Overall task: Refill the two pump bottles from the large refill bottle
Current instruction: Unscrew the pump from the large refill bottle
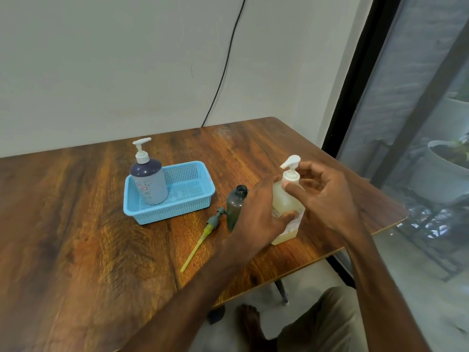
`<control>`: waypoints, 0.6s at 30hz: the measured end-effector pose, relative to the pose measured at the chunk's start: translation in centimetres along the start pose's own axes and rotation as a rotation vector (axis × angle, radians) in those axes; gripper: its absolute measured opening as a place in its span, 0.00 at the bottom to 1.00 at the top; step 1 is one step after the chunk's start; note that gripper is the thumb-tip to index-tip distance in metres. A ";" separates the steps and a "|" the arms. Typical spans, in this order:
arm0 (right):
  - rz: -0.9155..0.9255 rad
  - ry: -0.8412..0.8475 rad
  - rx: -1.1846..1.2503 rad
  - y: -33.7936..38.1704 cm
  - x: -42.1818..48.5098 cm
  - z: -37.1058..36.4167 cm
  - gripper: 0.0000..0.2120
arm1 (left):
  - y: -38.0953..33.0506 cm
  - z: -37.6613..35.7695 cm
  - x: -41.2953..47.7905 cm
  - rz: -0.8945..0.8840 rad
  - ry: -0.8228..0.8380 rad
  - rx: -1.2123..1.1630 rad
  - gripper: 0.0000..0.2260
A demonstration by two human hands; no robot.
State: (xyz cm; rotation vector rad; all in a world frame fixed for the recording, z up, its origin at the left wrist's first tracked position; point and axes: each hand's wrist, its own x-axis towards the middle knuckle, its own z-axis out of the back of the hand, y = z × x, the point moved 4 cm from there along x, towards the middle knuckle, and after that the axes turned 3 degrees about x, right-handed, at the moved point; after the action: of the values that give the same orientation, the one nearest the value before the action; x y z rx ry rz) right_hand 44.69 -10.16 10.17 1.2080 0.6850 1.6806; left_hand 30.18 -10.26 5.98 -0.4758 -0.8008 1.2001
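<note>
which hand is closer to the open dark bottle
Left. The left hand sits right beside the dark bottle, gripping the pale yellow bottle next to it; the right hand is past that, by its pump.

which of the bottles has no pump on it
The small dark bottle beside the blue basket: its neck is open. The grey bottle in the basket and the yellow bottle in the left hand each carry a white pump.

Plain domestic room, wood-grain surface [76, 224] standing against a bare white wall [101, 59], thin black cable [223, 72] hanging down it, black-framed glass door [406, 97] showing grey plant pots [441, 171] outside
</note>
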 end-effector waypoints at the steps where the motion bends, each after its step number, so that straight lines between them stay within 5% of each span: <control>1: -0.005 -0.026 -0.022 0.3 0.0 0.2 0.14 | 0.0 0.0 0.0 0.001 0.003 0.006 0.37; 5: 0.072 -0.161 -0.010 1.5 0.3 1.7 0.14 | 0.0 0.0 -0.2 -0.004 0.001 0.019 0.36; 10: 0.004 -0.021 -0.170 0.5 0.1 1.0 0.14 | 0.0 0.0 -0.2 -0.001 -0.011 0.017 0.36; 14: 0.057 -0.204 -0.140 0.9 -0.7 1.2 0.15 | 0.0 0.0 -0.3 0.004 0.003 0.019 0.36; 18: 0.035 -0.046 -0.180 1.4 -0.2 0.5 0.12 | 0.0 0.1 -0.3 -0.004 -0.002 0.008 0.36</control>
State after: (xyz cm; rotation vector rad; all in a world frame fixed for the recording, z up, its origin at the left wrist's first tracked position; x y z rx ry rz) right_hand 44.65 -10.99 11.45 1.1324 0.4761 1.6989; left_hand 30.08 -10.58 5.94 -0.4661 -0.7979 1.1999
